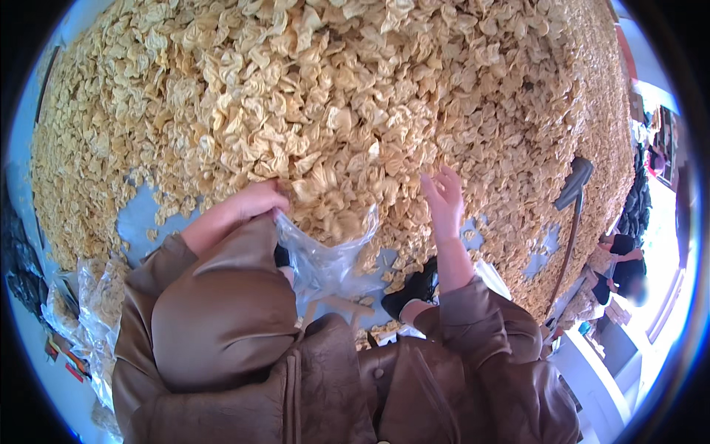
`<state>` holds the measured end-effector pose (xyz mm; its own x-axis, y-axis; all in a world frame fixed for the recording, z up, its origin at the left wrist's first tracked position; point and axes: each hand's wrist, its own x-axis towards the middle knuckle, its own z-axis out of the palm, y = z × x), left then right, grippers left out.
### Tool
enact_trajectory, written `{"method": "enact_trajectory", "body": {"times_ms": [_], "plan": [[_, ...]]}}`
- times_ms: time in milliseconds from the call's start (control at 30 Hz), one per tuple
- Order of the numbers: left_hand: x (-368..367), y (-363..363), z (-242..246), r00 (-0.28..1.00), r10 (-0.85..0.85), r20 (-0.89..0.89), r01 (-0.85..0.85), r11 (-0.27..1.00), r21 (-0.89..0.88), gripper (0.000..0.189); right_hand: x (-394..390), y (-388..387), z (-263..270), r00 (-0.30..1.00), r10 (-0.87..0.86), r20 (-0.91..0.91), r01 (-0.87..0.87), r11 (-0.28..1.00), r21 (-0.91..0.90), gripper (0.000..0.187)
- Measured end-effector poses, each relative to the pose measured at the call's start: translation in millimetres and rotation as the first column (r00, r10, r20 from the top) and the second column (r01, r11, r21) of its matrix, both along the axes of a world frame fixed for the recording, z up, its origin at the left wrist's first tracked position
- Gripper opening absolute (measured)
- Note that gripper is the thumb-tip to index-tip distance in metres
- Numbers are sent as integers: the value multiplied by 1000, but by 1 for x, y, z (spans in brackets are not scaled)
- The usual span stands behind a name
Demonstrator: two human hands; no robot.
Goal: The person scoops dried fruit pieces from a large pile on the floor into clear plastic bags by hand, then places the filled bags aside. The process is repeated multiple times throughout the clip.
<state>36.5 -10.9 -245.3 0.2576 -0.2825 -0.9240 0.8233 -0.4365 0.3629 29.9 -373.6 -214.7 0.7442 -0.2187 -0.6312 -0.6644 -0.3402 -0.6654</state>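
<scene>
A large heap of pale yellow, dried, curled pieces [344, 122] spreads out before me. My left hand [259, 200] grips the rim of a clear plastic bag [327, 263] between my knees. The bag's mouth faces the heap, and several blurred pieces lie at its opening. To the right of the bag, my right hand [445, 200] is raised at the heap's near edge. Its fingers are apart, and I see nothing in it. How much the bag holds cannot be made out.
Clear plastic bags with pale contents [102, 294] stand at my left. A long-handled tool with a grey head [576, 180] leans on the heap at right. Beyond it, another person [627, 272] is bent over. My black shoe [407, 294] rests near the bag.
</scene>
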Motion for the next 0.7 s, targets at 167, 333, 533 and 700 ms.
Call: {"method": "enact_trajectory", "body": {"times_ms": [167, 333, 533, 700], "plan": [[-2, -3, -13, 962, 234, -142, -251, 960, -121, 25, -6, -19, -80, 818, -576, -1, 558, 792, 246, 96], [-4, 10, -33, 895, 414, -166, -442, 876, -194, 19, 135, 96, -14, 958, -281, 58, 281, 960, 0, 101], [-12, 14, -43, 709, 644, -287, -699, 695, -169, 13, 12, 173, -23, 876, 232, 422, -286, 956, 68, 72], [-6, 7, -2, 928, 354, -111, -371, 886, -277, 25, -74, 167, -55, 789, 615, -9, -603, 776, 186, 57]]}}
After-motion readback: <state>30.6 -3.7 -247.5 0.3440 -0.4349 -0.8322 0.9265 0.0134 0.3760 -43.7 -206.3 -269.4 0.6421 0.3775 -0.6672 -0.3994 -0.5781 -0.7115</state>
